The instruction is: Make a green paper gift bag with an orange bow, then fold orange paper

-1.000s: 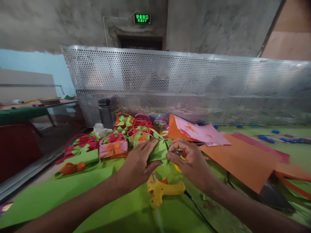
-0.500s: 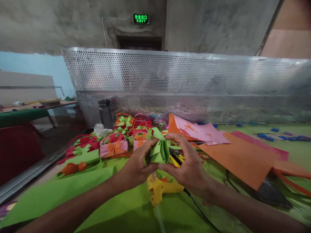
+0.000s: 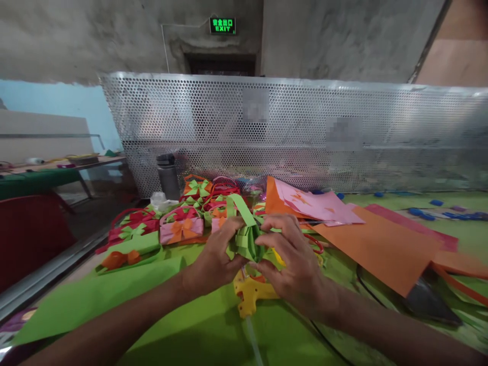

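Observation:
A small folded green felt bag (image 3: 247,241) with a strap handle on top is held up in front of me. My left hand (image 3: 219,249) is closed on its left side, thumb below and fingers above. The fingertips of my right hand (image 3: 292,254) press at its right end, where the folded layers show. Just under the bag lies a yellow glue gun (image 3: 249,292) with a clear glue stick in its back. My right hand partly hides the gun.
Finished little bags with bows (image 3: 183,229) crowd the left, near a grey bottle (image 3: 168,178). A green sheet (image 3: 99,300) lies at front left. Orange sheets (image 3: 381,246) and pink sheets (image 3: 312,203) spread right. A perforated metal panel (image 3: 297,132) stands behind.
My right hand's fingers have curled in onto the bag's right end, covering more of it and of the glue gun. The view has shifted slightly.

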`<state>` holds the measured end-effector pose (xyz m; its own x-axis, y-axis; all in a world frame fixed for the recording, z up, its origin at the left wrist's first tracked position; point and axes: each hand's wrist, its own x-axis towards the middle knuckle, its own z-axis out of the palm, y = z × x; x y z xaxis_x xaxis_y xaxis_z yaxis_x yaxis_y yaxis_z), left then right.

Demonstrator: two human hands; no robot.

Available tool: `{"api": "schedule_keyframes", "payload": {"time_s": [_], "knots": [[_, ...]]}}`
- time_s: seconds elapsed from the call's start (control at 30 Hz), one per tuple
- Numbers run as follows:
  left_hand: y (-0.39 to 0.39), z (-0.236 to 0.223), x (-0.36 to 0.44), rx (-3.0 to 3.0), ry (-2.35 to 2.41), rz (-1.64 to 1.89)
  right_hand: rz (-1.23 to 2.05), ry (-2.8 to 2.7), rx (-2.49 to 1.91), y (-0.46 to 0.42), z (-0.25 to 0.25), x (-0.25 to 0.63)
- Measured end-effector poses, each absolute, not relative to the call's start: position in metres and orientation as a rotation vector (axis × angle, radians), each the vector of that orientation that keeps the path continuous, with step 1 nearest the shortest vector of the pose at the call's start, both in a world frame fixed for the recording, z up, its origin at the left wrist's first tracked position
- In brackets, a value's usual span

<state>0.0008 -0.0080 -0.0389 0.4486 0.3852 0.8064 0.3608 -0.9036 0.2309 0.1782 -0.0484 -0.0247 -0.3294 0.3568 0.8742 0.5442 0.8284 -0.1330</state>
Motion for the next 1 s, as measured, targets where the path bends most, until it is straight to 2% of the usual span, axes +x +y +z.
{"api": "schedule_keyframes", "payload": {"time_s": [0.3, 0.6, 0.83, 1.0], "knots": [[-0.0094, -0.0408, 0.0011, 2.553, 0.626, 1.438, -0.332, -1.996, -0.654, -0.054, -0.0244, 0.1783], [-0.0055, -0.0413, 0.0, 2.286, 0.475, 1.319, -0.045, -1.897, -0.611, -0.0554, -0.0204, 0.1797], [-0.0048, -0.0407, 0.001, 2.39, 0.475, 1.264, -0.099, -1.908, -0.698, -0.0563, -0.0201, 0.18], [-0.0084, -0.037, 0.0036, 2.568, 0.539, 1.383, -0.174, -1.902, -0.702, -0.0571, -0.0199, 0.1802]]}}
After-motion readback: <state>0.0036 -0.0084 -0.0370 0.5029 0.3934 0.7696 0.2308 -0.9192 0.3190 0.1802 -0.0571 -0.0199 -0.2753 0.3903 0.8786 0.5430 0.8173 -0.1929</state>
